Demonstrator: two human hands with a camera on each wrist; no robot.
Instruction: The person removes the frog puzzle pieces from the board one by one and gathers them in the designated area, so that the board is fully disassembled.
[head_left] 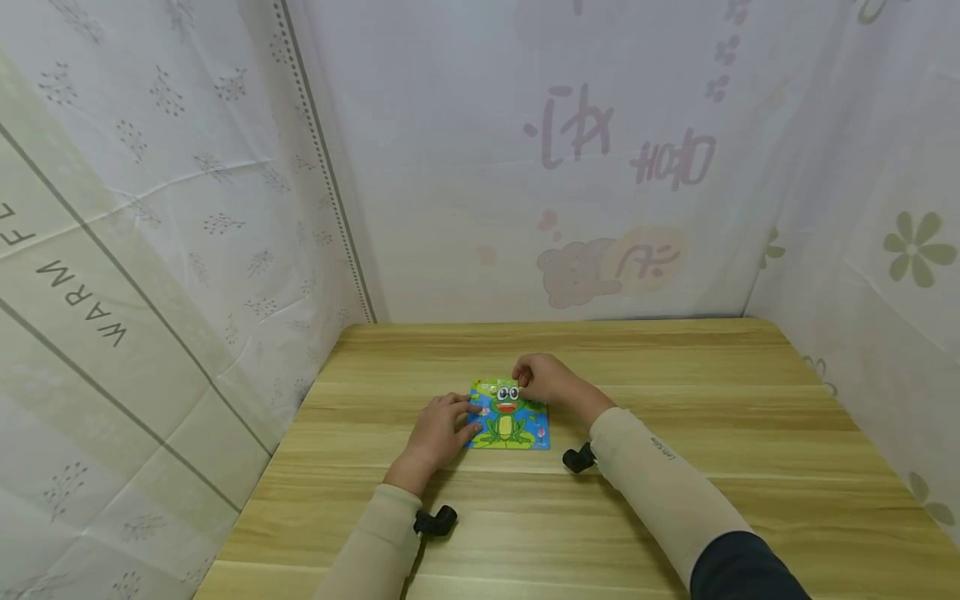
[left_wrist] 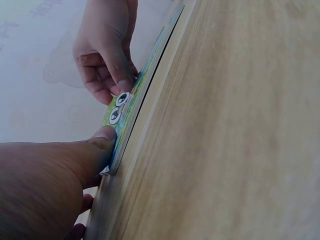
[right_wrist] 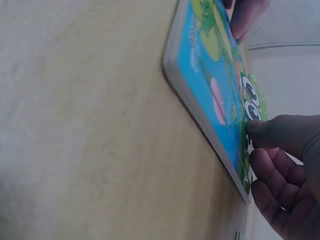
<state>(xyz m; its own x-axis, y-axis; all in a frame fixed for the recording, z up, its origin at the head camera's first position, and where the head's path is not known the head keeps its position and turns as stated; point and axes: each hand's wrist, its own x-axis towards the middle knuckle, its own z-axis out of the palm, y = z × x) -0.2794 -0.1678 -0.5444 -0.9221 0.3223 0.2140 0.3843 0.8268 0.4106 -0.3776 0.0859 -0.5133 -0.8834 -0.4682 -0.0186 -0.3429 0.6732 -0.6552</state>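
Note:
A flat frog jigsaw puzzle [head_left: 506,428], blue and green, lies on the wooden table. At its top, a puzzle piece with the frog's eyes [head_left: 507,392] stands tilted up from the board, as the left wrist view shows. My right hand [head_left: 546,379] pinches this piece [right_wrist: 253,111] at its right side between thumb and curled fingers. On the left edge of the puzzle rests my left hand [head_left: 438,429], its fingers loosely extended and its thumb [left_wrist: 104,134] touching the board. The far side of the piece is partly hidden by the right hand.
The wooden table [head_left: 645,533] reaches back to a patterned cloth curtain [head_left: 450,167], with more cloth hanging at left and right. Small black wrist mounts [head_left: 435,522] stick out from both beige sleeves [head_left: 660,492].

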